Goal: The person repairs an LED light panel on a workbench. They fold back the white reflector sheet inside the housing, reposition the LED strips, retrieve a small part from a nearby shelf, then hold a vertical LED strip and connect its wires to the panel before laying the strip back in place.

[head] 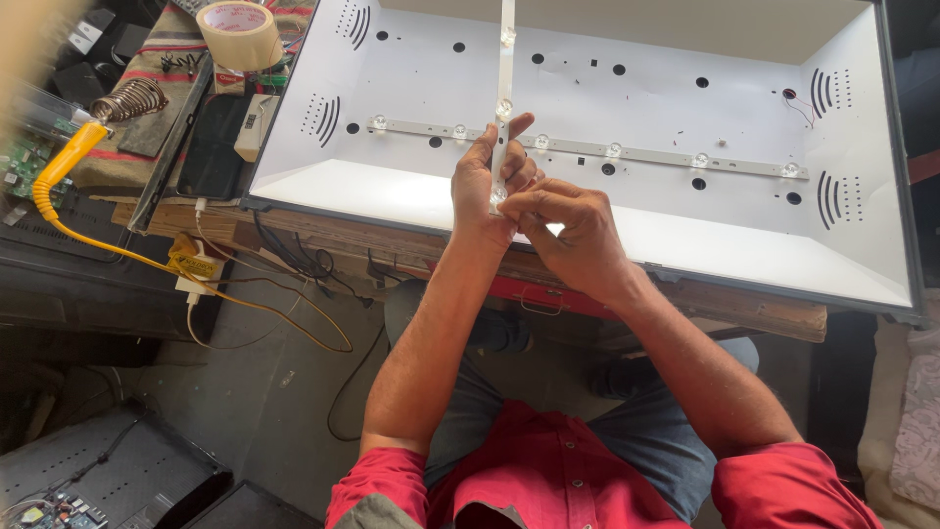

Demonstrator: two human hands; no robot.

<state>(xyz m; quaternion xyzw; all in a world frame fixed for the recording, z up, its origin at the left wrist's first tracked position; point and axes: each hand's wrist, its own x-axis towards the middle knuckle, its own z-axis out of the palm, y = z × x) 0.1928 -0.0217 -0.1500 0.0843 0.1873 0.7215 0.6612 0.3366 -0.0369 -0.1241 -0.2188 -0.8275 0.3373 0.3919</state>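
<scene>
Both hands pinch the near end of a white LED strip (505,69) running to 12 o'clock over the white panel tray (685,235). Left hand (487,186) wraps it, right hand (573,230) grips its tip. Second strip (587,149) lies flat in the tray. Tape roll (239,32) at 10 o'clock, yellow-handled soldering iron (64,162) at 9

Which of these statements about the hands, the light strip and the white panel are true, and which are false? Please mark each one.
1. Both hands, left hand and right hand, grip the loose light strip. True.
2. The loose light strip lies flat beside the panel. False: it is held up, over the white panel.
3. Another strip lies across the panel. True.
4. The tape roll sits inside the panel. False: it rests outside, at the left.
</scene>
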